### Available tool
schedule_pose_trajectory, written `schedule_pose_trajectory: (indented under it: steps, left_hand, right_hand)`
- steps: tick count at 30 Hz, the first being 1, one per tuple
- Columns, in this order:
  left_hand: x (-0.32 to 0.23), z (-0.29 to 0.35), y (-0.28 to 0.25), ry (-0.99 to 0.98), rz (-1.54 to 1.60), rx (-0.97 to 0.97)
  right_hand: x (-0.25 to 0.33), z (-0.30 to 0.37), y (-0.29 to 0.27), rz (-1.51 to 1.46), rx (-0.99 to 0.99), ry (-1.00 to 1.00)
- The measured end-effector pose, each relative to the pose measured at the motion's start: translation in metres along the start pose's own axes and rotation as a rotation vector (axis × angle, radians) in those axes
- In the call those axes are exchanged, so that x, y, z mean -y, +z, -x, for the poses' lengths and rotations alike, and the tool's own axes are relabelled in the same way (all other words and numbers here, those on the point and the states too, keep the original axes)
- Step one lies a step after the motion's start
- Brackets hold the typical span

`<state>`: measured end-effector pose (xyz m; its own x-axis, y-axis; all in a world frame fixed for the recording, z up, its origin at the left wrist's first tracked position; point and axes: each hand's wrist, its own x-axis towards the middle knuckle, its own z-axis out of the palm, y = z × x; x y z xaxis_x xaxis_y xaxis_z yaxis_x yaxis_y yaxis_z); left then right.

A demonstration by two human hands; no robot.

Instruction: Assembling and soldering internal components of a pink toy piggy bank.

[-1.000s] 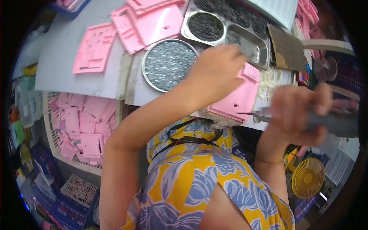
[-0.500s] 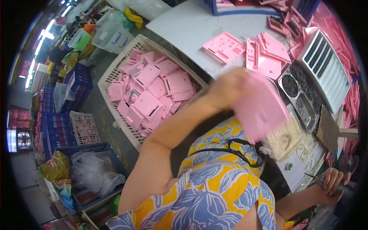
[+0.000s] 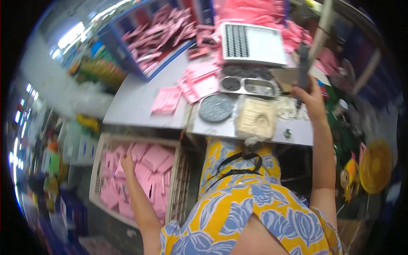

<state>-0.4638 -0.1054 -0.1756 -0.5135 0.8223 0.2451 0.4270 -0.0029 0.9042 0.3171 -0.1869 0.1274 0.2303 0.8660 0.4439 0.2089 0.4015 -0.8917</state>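
Observation:
My left hand [image 3: 126, 162] is down in a pale plastic crate [image 3: 97, 170], its fingers closed at the edge of a pink plastic panel [image 3: 119, 171]. Many similar pink panels [image 3: 155, 158] fill the crate in a loose heap, some with dark slots. In my right hand [image 3: 312, 95], raised over the table's right side, is a dark electric screwdriver [image 3: 303, 68] held upright with its bit down. Near it on the table lie a padded cream block [image 3: 256, 119] wrapped in clear film and a round tin of small grey parts [image 3: 216, 107].
Metal trays of dark screws [image 3: 231, 84] stand behind the block, with a white screw rack [image 3: 253, 44] beyond. Open pink cases [image 3: 166, 100] lie on the table's left part. A blue crate [image 3: 146, 70] of pink pieces is at the far left. A yellow fan [image 3: 375, 166] stands right.
My left hand has carried a pink panel from in front of me, over the cream block, to the crate on the left. The view has turned, and my right hand has risen with the screwdriver.

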Motion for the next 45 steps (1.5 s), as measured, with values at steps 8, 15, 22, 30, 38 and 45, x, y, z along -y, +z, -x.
schedule_pose_trajectory:
  steps: [8,15,22,30,38,45]
  left_hand:
    - [-0.157,0.117,0.146,0.134,0.254,0.344]
    - [-0.310,0.121,0.187,0.310,0.262,0.555]
    - [-0.361,0.093,0.240,0.372,0.298,0.688]
    - [-0.395,0.031,0.301,0.337,0.251,0.778]
    - [-0.514,-0.075,0.433,0.604,0.016,0.760]
    - [-0.597,-0.124,0.612,0.919,-0.260,0.673]
  right_hand:
    - [-0.033,-0.041,-0.054,0.205,-0.207,-0.027]
    - [-0.038,-0.073,-0.062,0.126,-0.075,0.064]
    - [-0.039,-0.116,-0.063,0.033,0.231,0.248]
    - [-0.079,-0.217,-0.127,0.387,0.224,0.283]
    - [-0.133,-0.444,-0.122,1.412,0.179,0.007]
    - [-0.208,-0.591,-0.091,1.522,0.335,-0.043]
